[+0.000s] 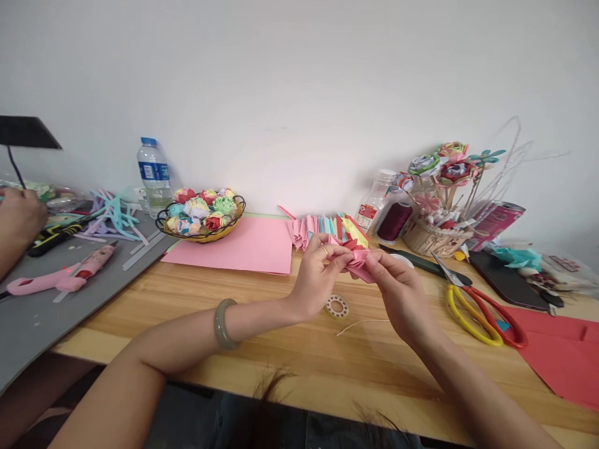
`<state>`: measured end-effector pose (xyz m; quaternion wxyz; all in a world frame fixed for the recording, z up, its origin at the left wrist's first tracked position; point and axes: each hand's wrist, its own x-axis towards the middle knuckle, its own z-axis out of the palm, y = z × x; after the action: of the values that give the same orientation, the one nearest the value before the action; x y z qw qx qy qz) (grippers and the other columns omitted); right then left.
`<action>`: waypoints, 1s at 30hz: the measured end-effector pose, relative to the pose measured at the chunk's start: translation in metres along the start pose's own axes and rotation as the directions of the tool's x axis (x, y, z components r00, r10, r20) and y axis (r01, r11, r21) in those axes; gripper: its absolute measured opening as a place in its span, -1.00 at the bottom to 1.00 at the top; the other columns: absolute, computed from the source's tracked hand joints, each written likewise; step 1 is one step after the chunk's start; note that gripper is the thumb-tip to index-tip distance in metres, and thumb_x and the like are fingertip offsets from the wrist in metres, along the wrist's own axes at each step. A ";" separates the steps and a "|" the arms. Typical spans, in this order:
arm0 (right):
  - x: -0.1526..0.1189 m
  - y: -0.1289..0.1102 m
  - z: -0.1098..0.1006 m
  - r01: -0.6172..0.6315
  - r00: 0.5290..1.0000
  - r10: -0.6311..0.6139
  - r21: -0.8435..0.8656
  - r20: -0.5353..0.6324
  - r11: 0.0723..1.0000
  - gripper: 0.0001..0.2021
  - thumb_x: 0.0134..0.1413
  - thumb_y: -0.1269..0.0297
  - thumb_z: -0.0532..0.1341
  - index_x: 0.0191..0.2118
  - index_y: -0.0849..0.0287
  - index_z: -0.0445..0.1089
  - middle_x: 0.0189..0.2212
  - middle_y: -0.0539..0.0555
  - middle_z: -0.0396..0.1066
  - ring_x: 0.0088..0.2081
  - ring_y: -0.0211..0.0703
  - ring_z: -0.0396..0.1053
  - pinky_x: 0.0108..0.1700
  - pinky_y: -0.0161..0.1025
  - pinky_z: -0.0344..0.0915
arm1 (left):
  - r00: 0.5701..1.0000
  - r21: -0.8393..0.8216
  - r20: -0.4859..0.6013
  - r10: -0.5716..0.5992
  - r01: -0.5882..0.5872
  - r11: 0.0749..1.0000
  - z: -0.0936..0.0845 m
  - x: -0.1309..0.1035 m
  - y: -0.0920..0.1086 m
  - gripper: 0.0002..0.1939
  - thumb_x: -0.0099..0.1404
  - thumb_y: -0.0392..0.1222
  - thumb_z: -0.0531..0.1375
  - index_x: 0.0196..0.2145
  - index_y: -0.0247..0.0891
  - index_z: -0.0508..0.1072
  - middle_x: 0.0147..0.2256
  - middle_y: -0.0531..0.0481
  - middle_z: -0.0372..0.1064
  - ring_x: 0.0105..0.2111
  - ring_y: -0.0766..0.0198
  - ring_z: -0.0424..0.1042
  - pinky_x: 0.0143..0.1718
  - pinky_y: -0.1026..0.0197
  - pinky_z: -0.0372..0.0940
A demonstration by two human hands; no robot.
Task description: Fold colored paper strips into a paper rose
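Observation:
A folded pink paper piece [359, 264] is held up over the wooden table [281, 349]. My left hand [318, 274] pinches its left side between thumb and fingers. On its right side, my right hand [397, 287] grips it with thumb and forefinger, and the two hands are close together. Just behind them lies a row of folded colored papers [311, 231], partly hidden by my left hand. Below the hands, a tape roll [337, 306] and a thin white string [360, 322] rest on the table.
Pink sheets [243, 249] lie beside a basket of paper flowers [201, 234]. Scissors [475, 312], a phone [508, 280] and red paper [561, 355] are at right. At left are a pink glue gun [60, 279], a bottle [154, 174] and another person's hand [21, 218].

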<state>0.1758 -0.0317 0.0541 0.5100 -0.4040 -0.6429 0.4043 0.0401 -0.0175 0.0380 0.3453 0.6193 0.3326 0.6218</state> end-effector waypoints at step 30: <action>-0.014 -0.002 0.013 0.252 0.947 -0.273 -0.135 -0.172 0.958 -0.85 0.07 0.28 0.12 -0.49 0.13 0.22 -0.32 0.03 0.20 -0.29 -0.24 0.20 -0.32 -0.29 0.21 | 0.980 -0.218 -0.006 0.197 -0.193 0.957 0.001 -0.008 0.005 -0.79 0.13 -0.17 0.17 -0.27 -0.21 0.24 -0.26 0.00 0.13 -0.28 0.37 0.27 -0.33 0.33 0.29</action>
<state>0.1653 -0.0472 0.0497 0.5945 -0.3789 -0.6613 0.2563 0.0410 -0.0271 0.0378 0.3505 0.6126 0.1971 0.6804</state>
